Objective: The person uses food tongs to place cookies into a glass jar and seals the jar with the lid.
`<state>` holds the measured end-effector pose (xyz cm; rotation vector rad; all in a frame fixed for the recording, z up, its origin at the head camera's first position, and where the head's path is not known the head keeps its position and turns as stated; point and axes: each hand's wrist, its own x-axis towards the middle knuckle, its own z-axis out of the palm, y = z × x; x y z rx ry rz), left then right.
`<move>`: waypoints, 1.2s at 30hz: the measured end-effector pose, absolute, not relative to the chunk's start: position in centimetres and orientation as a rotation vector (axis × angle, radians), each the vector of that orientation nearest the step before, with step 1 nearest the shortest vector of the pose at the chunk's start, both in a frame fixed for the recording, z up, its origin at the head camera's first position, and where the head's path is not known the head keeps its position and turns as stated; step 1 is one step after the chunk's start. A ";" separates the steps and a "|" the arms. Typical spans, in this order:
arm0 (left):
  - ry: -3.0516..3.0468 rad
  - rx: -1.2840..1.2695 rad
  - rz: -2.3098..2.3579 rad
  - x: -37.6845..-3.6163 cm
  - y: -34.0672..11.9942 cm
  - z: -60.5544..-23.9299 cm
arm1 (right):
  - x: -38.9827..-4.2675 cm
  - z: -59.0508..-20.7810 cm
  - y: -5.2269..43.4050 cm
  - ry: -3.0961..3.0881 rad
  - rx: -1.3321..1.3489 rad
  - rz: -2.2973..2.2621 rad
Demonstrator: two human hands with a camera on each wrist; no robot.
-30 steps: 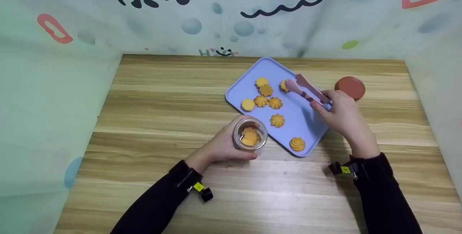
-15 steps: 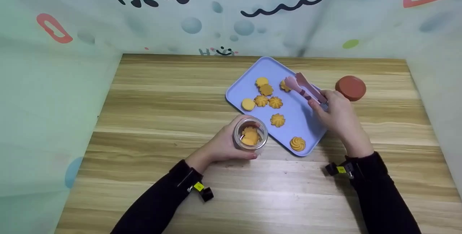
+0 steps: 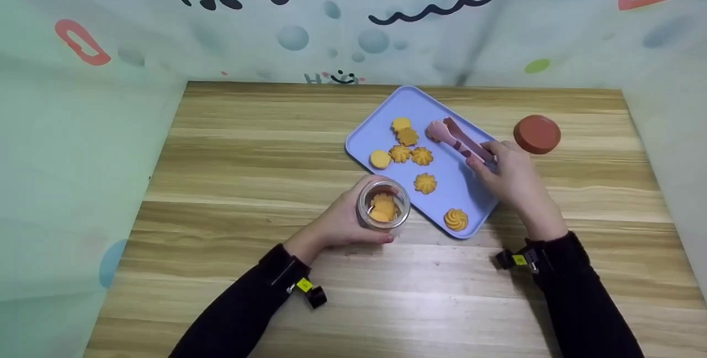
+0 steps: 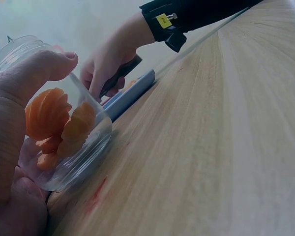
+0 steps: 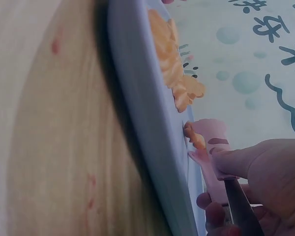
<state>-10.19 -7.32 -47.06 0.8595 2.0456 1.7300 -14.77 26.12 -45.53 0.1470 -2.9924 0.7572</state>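
My left hand (image 3: 345, 217) grips a clear open jar (image 3: 383, 182) beside the tray's near-left edge. Several cookies (image 4: 48, 114) lie in the bottom of the jar. My right hand (image 3: 516, 175) holds pink-tipped tongs (image 3: 469, 140) over the far right part of the blue tray (image 3: 464, 203). The tongs' tips are at a cookie (image 5: 196, 137), one tip on each side of it, and in the head view they nearly cover it. On the tray lie several more cookies, among them a fluted cookie (image 3: 425, 183) and a swirled cookie (image 3: 455, 219).
A reddish-brown round lid (image 3: 537, 133) lies on the wooden table (image 3: 248, 142) to the right of the tray, close to my right hand. A printed cloth backdrop (image 3: 331, 43) stands along the table's back and sides.
My right hand has moved slightly left with the tongs, and their tips have come over the cookie at the tray's far side. The left hand and jar have stayed in place.
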 end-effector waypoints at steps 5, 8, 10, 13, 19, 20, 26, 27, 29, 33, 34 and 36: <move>2.041 0.849 1.730 -10.2 -7.4 -47.1 | -14.8 -45.4 26.0 -2.989 0.180 0.791; 2.039 0.841 1.731 -10.2 -7.4 -47.1 | -14.8 -45.2 26.0 -2.994 0.180 0.805; 2.041 0.844 1.737 -10.2 -7.4 -47.1 | -14.8 -45.2 26.0 -2.994 0.181 0.804; 2.039 0.848 1.748 -10.1 -7.4 -47.0 | -14.8 -45.1 26.0 -2.986 0.188 0.798; 2.048 0.858 1.751 -10.1 -7.3 -46.9 | -14.7 -44.9 26.1 -2.969 0.207 0.799; 2.051 0.859 1.747 -10.1 -7.3 -46.9 | -14.6 -44.8 26.1 -2.969 0.206 0.801; 2.057 0.861 1.724 -10.1 -7.4 -46.8 | -14.5 -44.6 26.2 -2.948 0.191 0.825; 2.058 0.861 1.721 -10.1 -7.4 -46.8 | -14.5 -44.5 26.3 -2.938 0.194 0.827; 2.062 0.863 1.716 -10.1 -7.4 -46.8 | -14.5 -44.3 26.3 -2.916 0.204 0.832; 2.061 0.861 1.723 -10.1 -7.4 -46.8 | -14.5 -43.9 26.4 -2.884 0.225 0.823; 2.058 0.860 1.727 -10.1 -7.4 -46.8 | -14.4 -43.8 26.4 -2.877 0.226 0.823; 2.051 0.858 1.735 -10.1 -7.3 -46.8 | -14.3 -43.4 26.4 -2.868 0.230 0.820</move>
